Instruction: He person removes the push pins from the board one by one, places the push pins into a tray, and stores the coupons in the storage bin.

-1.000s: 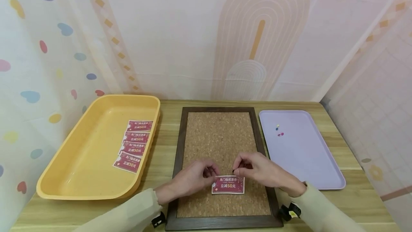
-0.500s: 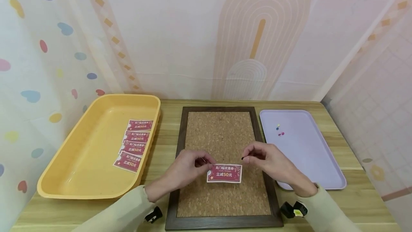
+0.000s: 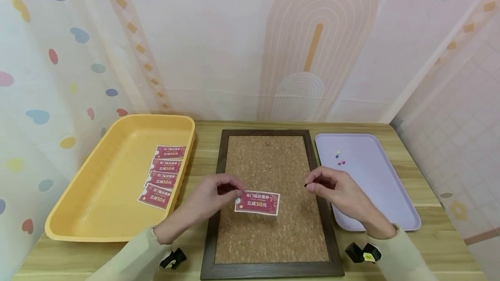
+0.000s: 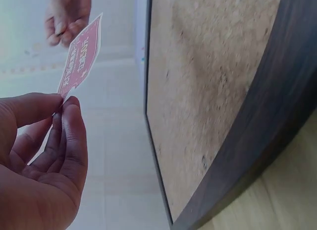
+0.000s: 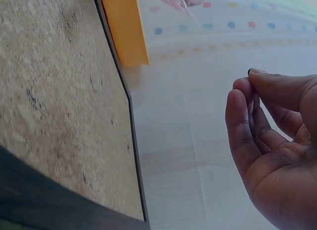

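Observation:
Between thumb and index finger, my left hand (image 3: 212,197) pinches the left end of a red paper coupon (image 3: 258,203) with white and yellow print. The coupon hangs above the framed cork board (image 3: 273,240). In the left wrist view, the coupon (image 4: 79,59) sticks out from the fingertips, its far end free. My right hand (image 3: 343,192) is over the board's right edge, apart from the coupon. It pinches a small black pushpin (image 3: 306,185), mostly covered by the fingertips. In the right wrist view only a dark tip of the pushpin (image 5: 250,71) shows.
At the left stands a yellow bin (image 3: 113,194) with several more red coupons (image 3: 155,195) along its right side. A lilac tray (image 3: 371,185) at the right holds several tiny coloured pins (image 3: 341,163). A patterned cloth (image 3: 218,47) hangs behind the wooden table (image 3: 207,151).
Both hands have risen off the lower part of the board and moved apart. My left hand has carried the coupon left and away from me; my right hand has moved right with the pushpin.

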Tool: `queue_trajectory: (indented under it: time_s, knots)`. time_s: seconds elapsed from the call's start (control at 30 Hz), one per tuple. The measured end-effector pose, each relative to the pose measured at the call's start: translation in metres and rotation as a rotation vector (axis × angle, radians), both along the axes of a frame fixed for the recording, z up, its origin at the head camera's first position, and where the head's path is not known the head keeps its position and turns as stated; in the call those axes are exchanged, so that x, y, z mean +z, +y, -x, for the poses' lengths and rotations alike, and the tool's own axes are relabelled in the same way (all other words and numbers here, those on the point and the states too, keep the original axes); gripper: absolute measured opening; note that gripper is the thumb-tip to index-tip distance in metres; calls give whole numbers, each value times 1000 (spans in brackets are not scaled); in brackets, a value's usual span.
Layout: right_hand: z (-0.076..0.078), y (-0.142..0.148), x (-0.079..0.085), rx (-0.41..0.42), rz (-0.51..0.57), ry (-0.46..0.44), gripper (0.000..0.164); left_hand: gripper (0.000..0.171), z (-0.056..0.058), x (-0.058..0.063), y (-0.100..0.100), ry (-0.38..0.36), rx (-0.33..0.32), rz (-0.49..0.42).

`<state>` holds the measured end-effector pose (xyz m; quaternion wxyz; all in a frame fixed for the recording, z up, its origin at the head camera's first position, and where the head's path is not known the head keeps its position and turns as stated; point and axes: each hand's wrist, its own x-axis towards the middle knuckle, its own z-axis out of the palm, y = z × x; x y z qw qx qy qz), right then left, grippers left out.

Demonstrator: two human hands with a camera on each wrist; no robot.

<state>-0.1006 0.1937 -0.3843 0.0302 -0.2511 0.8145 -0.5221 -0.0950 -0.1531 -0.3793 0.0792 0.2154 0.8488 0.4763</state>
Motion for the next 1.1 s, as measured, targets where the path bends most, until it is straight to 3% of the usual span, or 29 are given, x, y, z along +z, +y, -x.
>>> queue_trajectory:
  time_s: [0.47, 0.87, 1.1]
  knots:
    - [11, 28, -10, -82, -16, 32, 5, 8, 4, 13, -33, 24, 110, 45]
    - [16, 48, -15, -140, -41, 48, 7, 7, 6, 19, -70, 48, 158, 105]
    - [18, 55, -17, -151, -42, 48, 7, 7, 7, 22, -93, 11, 185, 134]
